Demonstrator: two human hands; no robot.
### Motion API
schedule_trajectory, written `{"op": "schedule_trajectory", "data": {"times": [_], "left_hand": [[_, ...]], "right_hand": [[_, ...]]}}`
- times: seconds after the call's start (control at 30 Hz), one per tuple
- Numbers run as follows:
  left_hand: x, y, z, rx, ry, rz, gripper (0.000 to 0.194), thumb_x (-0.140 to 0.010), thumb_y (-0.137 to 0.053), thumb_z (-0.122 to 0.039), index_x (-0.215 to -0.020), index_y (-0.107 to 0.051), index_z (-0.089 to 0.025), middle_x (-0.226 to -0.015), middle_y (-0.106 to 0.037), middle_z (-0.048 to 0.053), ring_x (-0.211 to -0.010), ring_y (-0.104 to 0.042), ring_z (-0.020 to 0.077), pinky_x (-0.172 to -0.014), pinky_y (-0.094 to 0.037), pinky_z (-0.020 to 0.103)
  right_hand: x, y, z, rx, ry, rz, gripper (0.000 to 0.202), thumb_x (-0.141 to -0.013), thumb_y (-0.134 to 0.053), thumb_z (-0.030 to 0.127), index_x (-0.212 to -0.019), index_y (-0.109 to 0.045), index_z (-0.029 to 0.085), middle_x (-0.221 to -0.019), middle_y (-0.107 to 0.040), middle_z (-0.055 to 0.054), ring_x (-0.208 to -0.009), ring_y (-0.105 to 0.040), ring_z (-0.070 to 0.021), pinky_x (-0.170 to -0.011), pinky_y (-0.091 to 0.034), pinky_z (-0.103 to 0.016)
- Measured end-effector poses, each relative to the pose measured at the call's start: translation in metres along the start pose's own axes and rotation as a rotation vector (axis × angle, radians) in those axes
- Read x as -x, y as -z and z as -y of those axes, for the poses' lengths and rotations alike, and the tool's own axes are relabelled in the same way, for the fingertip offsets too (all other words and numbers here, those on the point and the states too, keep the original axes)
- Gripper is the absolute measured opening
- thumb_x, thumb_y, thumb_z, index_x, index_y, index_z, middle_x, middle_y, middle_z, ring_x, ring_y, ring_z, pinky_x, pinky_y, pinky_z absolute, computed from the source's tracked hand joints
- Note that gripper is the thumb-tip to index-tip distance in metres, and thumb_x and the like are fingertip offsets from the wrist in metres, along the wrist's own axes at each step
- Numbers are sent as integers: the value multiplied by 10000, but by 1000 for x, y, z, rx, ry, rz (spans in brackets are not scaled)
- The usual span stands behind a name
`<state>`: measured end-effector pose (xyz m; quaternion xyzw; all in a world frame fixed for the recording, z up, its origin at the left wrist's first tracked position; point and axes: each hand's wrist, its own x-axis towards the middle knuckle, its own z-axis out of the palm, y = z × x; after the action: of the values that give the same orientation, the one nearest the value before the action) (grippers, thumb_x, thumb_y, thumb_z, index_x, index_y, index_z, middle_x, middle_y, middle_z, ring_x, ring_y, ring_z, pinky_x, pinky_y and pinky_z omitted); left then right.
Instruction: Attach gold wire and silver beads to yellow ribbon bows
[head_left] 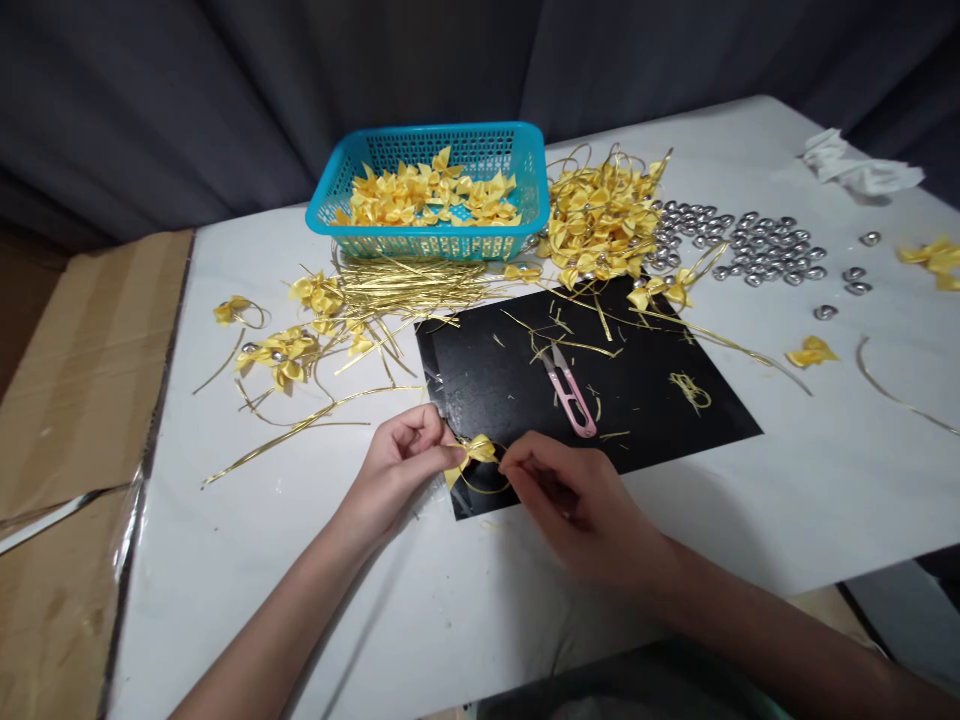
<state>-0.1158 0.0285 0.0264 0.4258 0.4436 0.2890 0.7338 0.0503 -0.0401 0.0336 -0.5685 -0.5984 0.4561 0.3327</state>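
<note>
Head view: the left hand (401,455) pinches a small yellow bow (478,452) at its 9 o'clock end, thumb and forefinger closed on it. The right hand (570,495) meets it from 3 o'clock, fingertips closed on a thin gold wire (480,488) that loops under the bow. The bow sits between the two hands, its long axis running 9 to 3, just over the near-left corner of a black mat (645,430). Both hands touch it; neither is farther off.

At 1 o'clock from the bow, pink snips (570,392) lie on the mat, blades pointing to 11. Loose gold wires (409,285) lie at 11 o'clock, a blue basket (337,185) of bows beyond at 12. A heap of bows (600,215) and silver beads (765,255) lie at 1 to 2 o'clock, well apart on the white table (787,500).
</note>
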Motion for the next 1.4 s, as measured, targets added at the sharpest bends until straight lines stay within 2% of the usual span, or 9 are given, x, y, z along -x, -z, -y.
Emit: {"op": "schedule_trajectory", "data": {"times": [0.4, 0.8, 1.23, 1.4], "left_hand": [[-1, 0, 0, -1, 5, -4, 341, -619, -641, -101, -535, -319, -174, -537, -507, -56, -512, -393, 69, -529, -287, 200], [1, 2, 0, 104, 14, 17, 343, -609, -636, -86, -533, -313, -171, -520, -491, -65, -503, -386, 62, -507, -292, 188], [2, -4, 0, 196, 69, 14, 339, -565, -627, -87, -515, -302, -171, -498, -467, -71, -484, -411, 63, -490, -313, 180], [2, -6, 0, 261, 143, 21, 336, -557, -611, -85, -517, -289, -171, -501, -457, -59, -487, -429, 65, -468, -296, 174]], "right_hand": [[1, 1, 1, 49, 11, 9, 111, -829, -439, 170, -721, -469, 167, -519, -320, 68, -436, -249, -49, -371, -197, -157], [1, -8, -4, 14, 61, -17, 163, -899, -380, 184, -782, -490, 158, -562, -332, 61, -446, -249, -51, -393, -203, -181], [3, -12, -7, -52, 126, -54, 153, -906, -390, 157, -793, -494, 150, -585, -345, 62, -469, -268, -51, -415, -228, -173], [3, -14, -10, -58, 178, -62, 141, -901, -392, 126, -821, -507, 148, -596, -372, 56, -480, -293, -54, -436, -247, -179]]}}
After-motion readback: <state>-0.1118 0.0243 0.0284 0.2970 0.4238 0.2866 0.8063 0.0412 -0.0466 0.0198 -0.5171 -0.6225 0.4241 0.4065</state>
